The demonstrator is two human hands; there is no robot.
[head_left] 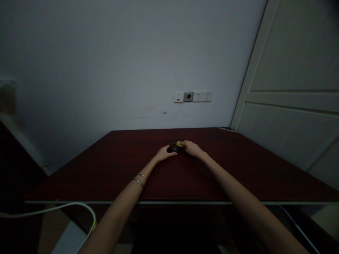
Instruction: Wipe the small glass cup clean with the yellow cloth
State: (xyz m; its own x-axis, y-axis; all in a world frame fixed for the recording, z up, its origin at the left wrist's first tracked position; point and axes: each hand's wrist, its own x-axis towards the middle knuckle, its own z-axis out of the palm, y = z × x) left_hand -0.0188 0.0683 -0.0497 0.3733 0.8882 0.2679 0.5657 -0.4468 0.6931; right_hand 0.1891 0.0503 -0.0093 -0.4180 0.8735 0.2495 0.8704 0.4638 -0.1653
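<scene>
A small dark, shiny round dish (175, 147) sits on the reddish-brown table (127, 158). From its left side, my left hand (163, 153) grips it, with the thumb along the near side and the fingers round the far edge. My right hand (192, 148) is closed on a small yellow pad (179, 144), which looks like a sponge. That pad is at the dish's right rim, and I cannot tell whether it presses on the surface. The inside of the dish is too dark to make out.
Behind the table is a pale wall with a row of sockets (192, 96). A white panelled door (291, 88) borders the right side. A thin strip (227, 129) lies at the back right corner. A white cable (76, 204) loops at the front left.
</scene>
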